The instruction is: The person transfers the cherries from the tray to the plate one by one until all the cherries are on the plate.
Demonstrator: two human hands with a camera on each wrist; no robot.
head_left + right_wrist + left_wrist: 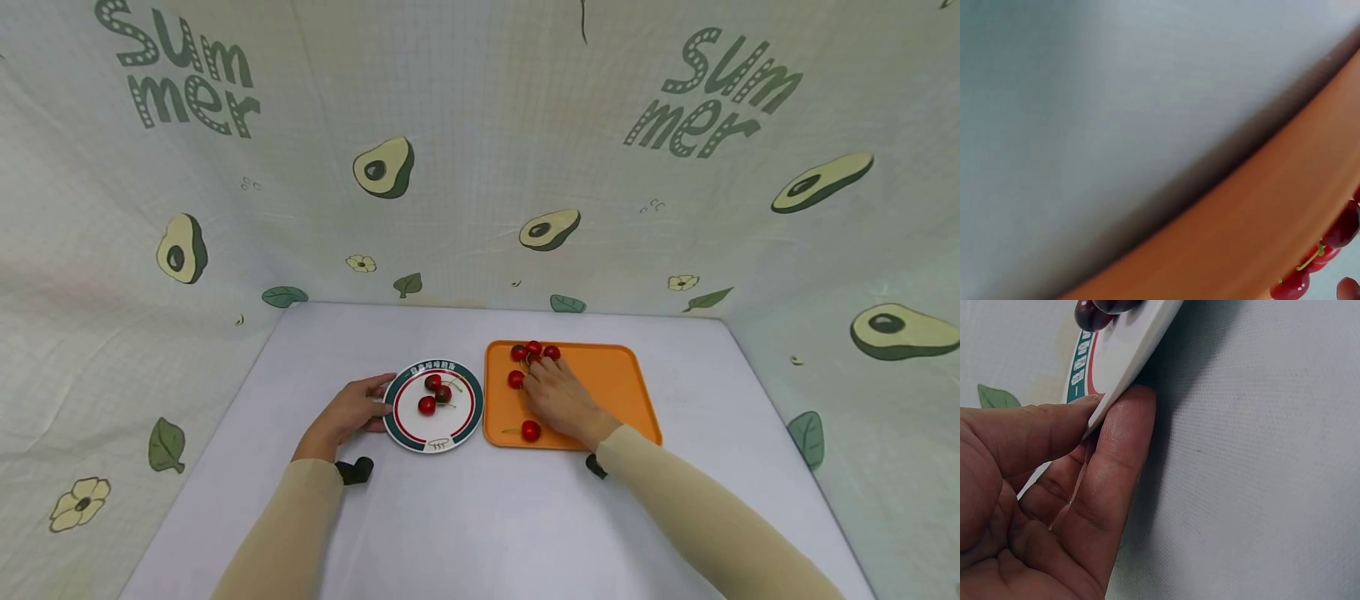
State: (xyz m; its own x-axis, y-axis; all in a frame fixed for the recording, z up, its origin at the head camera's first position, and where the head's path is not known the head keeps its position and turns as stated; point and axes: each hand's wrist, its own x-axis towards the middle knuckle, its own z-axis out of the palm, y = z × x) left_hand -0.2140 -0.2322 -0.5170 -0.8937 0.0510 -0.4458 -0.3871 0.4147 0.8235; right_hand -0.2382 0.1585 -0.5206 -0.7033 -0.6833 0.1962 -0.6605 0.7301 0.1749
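Note:
My left hand (355, 412) pinches the left rim of a white plate (411, 415) with a green border and a red ring. In the left wrist view, the thumb lies on top of the rim and a finger (1124, 428) is beneath it. Three dark red cherries (427, 406) with stems lie on the plate. Over an orange tray (615, 375), my right hand (561, 400) reaches into a cluster of cherries (533, 347). Its fingertips are mostly hidden; the right wrist view shows one fingertip (1347, 290) near the cherries (1290, 286).
A single cherry (531, 431) lies near the tray's front edge, and another cherry (516, 379) sits by the right hand. Plate and tray stand side by side on a white table (450, 525). Behind them hangs a printed cloth (465, 150).

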